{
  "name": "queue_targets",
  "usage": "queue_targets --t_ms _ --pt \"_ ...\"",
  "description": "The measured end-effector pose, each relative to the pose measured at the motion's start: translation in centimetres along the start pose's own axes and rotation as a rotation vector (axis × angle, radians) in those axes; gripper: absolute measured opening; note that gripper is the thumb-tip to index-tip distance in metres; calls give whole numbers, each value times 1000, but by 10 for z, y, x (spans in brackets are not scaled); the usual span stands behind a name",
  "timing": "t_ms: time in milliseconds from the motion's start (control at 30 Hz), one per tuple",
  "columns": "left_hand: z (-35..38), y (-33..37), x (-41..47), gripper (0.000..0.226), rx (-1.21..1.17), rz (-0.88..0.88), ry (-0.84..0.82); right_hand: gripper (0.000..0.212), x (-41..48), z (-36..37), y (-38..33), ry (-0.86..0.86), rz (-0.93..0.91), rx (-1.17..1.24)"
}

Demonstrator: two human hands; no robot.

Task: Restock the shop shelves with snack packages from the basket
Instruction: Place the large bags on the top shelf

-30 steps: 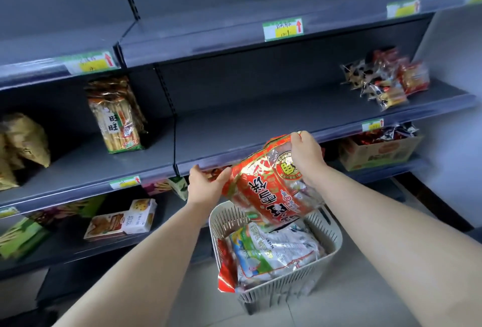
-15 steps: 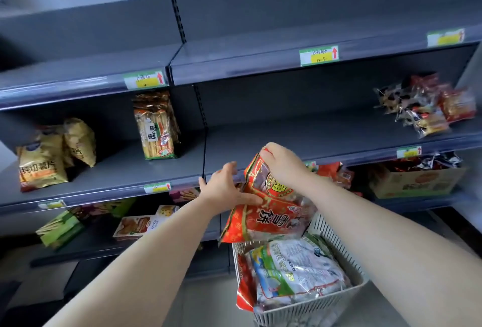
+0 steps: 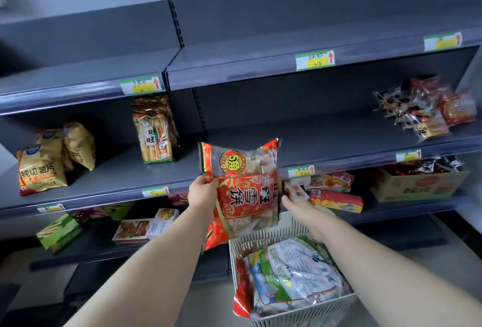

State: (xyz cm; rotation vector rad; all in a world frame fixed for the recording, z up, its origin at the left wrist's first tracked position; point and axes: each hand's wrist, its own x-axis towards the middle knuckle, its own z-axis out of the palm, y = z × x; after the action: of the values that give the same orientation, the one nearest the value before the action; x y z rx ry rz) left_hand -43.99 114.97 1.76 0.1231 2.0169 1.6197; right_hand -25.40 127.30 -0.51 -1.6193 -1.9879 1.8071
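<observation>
Left hand (image 3: 204, 191) held the red snack package (image 3: 246, 188) by its left edge, grip closed with fingers and thumb pinching the wrapper. The package stood upright in the air, in front of the front lip of the middle shelf (image 3: 326, 138) and above the basket's left part. Right hand (image 3: 297, 205) sat just beside the package's lower right edge, grip loose with fingers straight and holding nothing; could not tell if the fingertips touched the wrapper. White slatted basket (image 3: 260, 238) was low at right, under the right forearm. It held a green-and-silver package (image 3: 292, 272) on top and a red wrapper (image 3: 241, 295) wedged at its left wall. On the middle shelf, yellow chip bags (image 3: 39, 170) stood far left and a tall cracker-stick pack (image 3: 155, 133) stood upright near the divider. A pile of small wrapped snacks (image 3: 427, 110) lay far right. The lower shelf carried red-orange boxes (image 3: 333, 191) behind the right hand and a cardboard carton (image 3: 417, 185) further right. A cookie box (image 3: 140, 230) and green boxes (image 3: 60, 232) were at left. Price tags (image 3: 315, 60) were on the shelf lips.
</observation>
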Motion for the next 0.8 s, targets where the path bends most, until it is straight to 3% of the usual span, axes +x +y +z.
queue_targets --t_ms 133,200,367,533,600,667,800 --pt "0 2 -9 12 -204 -80 -44 96 -10 32 13 -348 111 187" --pt "-3 3 -14 10 -259 -96 -72 94 -8 50 4 -380 70 390" --pt "-41 2 -11 14 -278 -123 -55 77 4 86 -14 -70 1 675" --pt "-122 5 1 78 -309 -84 84 64 -11 120 -41 153 -173 547" --pt "-157 5 -3 88 -323 -63 135 67 -21 146 -49 151 -207 506" --pt "-197 2 -10 84 -250 -39 184 64 -34 181 -57 124 -232 491" --pt "-292 1 -27 56 35 14 166 47 -72 251 -81 83 -354 480"
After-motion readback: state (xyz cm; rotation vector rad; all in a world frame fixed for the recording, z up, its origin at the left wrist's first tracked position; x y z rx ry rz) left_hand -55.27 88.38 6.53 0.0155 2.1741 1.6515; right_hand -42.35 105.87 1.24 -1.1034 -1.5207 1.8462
